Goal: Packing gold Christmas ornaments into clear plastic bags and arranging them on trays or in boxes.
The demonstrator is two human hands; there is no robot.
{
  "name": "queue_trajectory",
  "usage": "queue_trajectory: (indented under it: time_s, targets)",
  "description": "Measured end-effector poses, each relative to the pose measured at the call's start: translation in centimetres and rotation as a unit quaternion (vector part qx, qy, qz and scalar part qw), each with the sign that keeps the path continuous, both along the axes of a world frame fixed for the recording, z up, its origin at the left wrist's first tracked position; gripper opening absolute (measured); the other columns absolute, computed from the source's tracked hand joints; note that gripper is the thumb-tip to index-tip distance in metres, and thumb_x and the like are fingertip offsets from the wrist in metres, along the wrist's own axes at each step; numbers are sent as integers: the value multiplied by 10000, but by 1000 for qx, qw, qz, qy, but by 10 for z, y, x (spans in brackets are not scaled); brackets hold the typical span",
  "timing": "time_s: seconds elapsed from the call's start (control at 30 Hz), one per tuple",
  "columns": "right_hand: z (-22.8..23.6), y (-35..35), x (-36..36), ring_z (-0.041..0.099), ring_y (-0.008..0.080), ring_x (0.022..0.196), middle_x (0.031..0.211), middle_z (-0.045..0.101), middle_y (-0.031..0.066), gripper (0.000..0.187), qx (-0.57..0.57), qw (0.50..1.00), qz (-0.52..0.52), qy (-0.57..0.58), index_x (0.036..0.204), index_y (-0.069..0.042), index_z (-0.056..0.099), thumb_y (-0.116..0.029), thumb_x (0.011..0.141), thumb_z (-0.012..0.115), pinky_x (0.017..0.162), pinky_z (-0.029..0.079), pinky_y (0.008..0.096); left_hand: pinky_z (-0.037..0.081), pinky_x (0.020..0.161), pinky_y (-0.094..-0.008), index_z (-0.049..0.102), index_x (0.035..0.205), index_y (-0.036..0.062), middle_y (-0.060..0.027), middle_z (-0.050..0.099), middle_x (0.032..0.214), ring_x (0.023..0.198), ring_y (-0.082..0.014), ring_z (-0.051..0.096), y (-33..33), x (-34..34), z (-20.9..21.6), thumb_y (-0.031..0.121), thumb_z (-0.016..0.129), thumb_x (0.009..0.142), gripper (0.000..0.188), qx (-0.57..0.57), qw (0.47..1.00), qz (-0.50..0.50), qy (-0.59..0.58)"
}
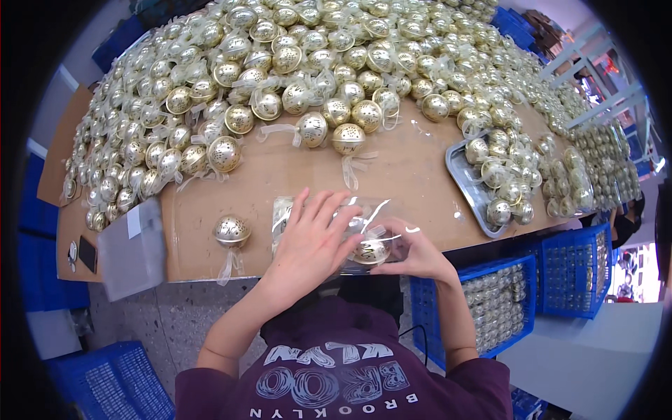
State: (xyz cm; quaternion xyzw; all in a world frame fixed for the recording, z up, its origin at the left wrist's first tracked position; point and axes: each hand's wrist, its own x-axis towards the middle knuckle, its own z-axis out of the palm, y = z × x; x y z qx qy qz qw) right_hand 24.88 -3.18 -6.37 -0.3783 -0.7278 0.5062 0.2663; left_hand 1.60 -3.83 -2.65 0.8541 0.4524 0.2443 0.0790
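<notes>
Ball heap (308, 63) behind bag (329, 224); tray (476, 185) to its right.

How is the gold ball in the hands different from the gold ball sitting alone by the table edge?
The held gold ball is inside a clear plastic bag; the lone gold ball lies bare on the cardboard. The right hand grips the held one; nothing touches the lone one. Both are shiny and gold.
</notes>
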Motion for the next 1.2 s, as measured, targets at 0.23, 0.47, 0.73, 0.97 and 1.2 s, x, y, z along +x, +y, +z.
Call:
queue_trajectory:
  time_s: [0.23,0.47,0.73,0.97,1.2]
  targets:
    - [-7,7,-8,559,176,1067,1158,557,103,576,-38,986,-118,110,1292,25,447,46,776,703,884,506,315,270,1065,-504,560,1179,154,-114,503,1245,1200,-283,445,-2,-4,0,272,609,867,337,3,1000,-8,3]
    - [-19,-2,-18,630,197,995,1259,492,130,421,19,965,-207,163,1190,32,512,50,795,656,858,518,309,280,1046,-553,532,1303,302,-144,478,1267,1193,-316,442,-3,-1,2,243,615,855,460,26,998,-29,55]
    - [27,40,49,608,160,825,951,645,46,262,173,929,-296,-140,1033,-27,649,-56,777,703,716,485,290,278,1044,-553,529,1306,313,-141,477,1264,1191,-315,433,-2,-2,7,249,609,852,466,12,998,-35,49]
    - [52,132,86,527,312,979,988,622,101,365,369,814,-311,-324,1029,-51,627,-128,694,750,866,440,402,268,1059,-546,586,1259,280,-123,485,1243,1194,-305,438,-3,1,12,200,604,861,406,0,1000,-17,21]
    - [52,205,80,554,327,1035,1041,638,142,431,368,717,-357,-472,1097,-36,603,-161,707,734,896,459,399,289,1038,-550,562,1269,293,-144,476,1257,1178,-308,446,-6,-5,9,247,606,866,408,12,999,-22,40]
